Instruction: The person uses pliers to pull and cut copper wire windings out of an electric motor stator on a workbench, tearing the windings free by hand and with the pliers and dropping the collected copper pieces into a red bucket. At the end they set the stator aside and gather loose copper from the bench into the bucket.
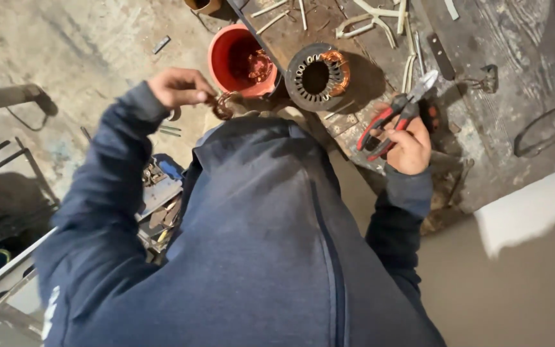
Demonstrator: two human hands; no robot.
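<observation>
The left hand [178,87] grips a copper wire bundle [223,106] near the red bucket [242,61], while the right hand [409,144] clasps red-handled cutters [396,115].

Red-handled cutters [398,115] pointing up-right, copper wire clump [222,106] beside red bucket

Worn wooden workbench [515,58], white sleeving strips [380,19], metal scraps on floor [158,177]

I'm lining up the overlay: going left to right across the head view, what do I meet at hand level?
Left hand pinching a bunch of copper wire → red bucket → motor stator → red-handled cutters in the right hand.
</observation>
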